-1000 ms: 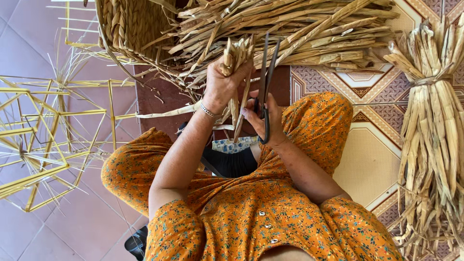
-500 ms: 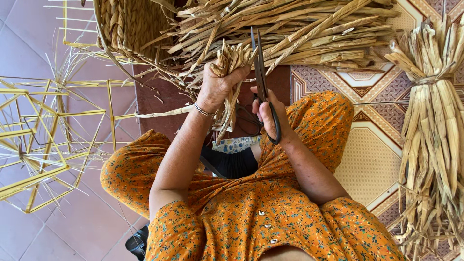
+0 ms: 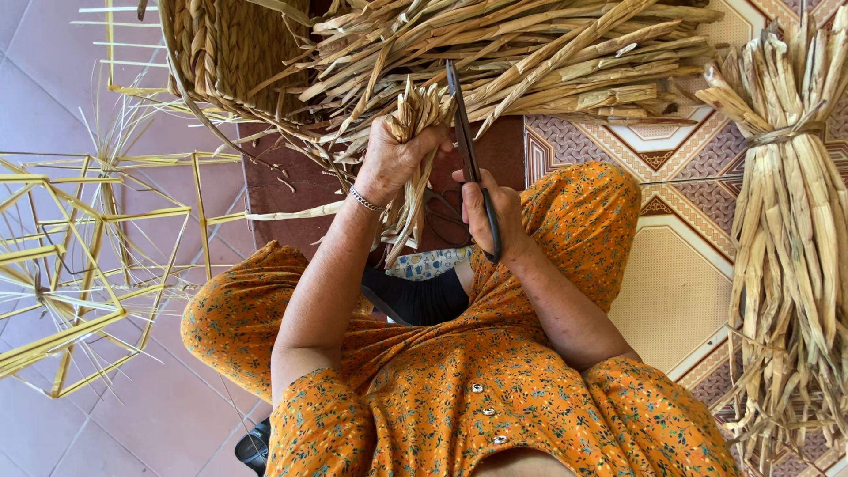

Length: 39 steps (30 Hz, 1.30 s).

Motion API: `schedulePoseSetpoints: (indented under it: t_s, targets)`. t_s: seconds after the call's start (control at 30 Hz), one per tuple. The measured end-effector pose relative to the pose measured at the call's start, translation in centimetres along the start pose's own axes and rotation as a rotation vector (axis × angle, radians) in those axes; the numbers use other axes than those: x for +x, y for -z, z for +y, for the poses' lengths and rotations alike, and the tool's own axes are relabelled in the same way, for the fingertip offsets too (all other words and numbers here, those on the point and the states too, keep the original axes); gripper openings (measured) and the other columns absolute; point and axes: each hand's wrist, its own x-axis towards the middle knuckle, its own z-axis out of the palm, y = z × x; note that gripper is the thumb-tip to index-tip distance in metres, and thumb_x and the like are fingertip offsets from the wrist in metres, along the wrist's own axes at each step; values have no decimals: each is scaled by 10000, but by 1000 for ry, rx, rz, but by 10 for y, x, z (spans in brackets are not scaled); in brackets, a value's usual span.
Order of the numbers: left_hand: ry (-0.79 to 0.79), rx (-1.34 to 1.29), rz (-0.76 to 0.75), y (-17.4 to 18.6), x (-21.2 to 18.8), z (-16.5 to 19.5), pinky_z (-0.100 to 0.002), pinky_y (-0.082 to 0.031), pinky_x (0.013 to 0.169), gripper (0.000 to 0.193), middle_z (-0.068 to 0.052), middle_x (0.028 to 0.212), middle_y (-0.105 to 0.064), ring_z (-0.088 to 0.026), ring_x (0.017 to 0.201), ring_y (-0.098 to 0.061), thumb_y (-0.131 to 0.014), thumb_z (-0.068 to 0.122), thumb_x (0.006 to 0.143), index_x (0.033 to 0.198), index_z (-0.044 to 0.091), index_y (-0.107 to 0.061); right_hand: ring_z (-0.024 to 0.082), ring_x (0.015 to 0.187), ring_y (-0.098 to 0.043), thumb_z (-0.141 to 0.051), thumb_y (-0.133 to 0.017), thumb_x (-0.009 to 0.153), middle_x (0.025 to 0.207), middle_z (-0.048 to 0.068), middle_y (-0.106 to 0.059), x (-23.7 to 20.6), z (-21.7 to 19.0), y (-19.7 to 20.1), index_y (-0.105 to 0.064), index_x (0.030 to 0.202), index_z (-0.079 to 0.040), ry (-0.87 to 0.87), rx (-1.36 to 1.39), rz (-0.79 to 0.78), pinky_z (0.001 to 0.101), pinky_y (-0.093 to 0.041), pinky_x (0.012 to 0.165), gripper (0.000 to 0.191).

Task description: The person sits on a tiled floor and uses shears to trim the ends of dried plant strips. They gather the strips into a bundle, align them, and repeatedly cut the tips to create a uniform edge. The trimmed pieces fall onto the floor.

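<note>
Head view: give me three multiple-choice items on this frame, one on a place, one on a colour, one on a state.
1. Where does the tied bundle of dried leaves lie?
A. At the picture's right edge, on the patterned tiles
B. Inside the woven basket
C. On the person's lap

2. What colour is the wire frame at the picture's left?
A. Blue
B. Yellow
C. Red

3. What does the left hand do?
A. Rests flat on the floor
B. Grips a bunch of dried strips
C. Hangs empty

Answers:
1 A, it lies bound on the tiles, apart from the woven basket.
2 B, its rods are yellow.
3 B, fingers wrap the bunch of dried strips, while the right hand holds scissors.
</note>
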Motion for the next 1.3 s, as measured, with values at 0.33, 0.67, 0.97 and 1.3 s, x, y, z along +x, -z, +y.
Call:
schedulePoseSetpoints:
  t_s: [0.33, 0.67, 0.97, 1.3]
  targets:
    - [-33, 185, -20, -3, 3, -15, -288, -535, 500, 46, -13, 753, -740, -107, 572, -641, -775, 73, 945, 989, 61, -765, 52, 552, -482, -655, -298, 1068, 709, -55, -514, 5, 20, 10, -490, 1416, -5, -121, 291, -6, 246, -444, 467, 762]
    - [-163, 1108, 231, -39, 69, -63, -507, -551, 653, 233, -178, 744, -714, -398, 729, -696, -831, 282, 808, 836, 92, -699, 135, 492, -426, -659, -368, 1055, 676, 41, -492, 20, 61, 45, -511, 1311, -21, -253, 856, 632, 282, -355, 463, 702]
    - [-127, 1253, 148, -79, 89, -92, -480, -575, 688, 149, -211, 1066, -704, -399, 810, -717, -755, 115, 765, 894, 79, -689, 167, 563, -533, -379, -711, 1068, 757, 101, -626, 29, 87, 40, -495, 1044, -14, -435, 841, 747, 307, -390, 509, 425]
    - [174, 1016, -282, -31, -14, -41, -391, -621, 714, 136, -133, 853, -763, -276, 722, -755, -774, 222, 885, 929, 101, -730, 175, 771, -690, -168, -803, 860, 988, 108, -733, 63, 73, 24, -606, 1256, -49, -552, 736, 684, 299, -492, 642, 458]
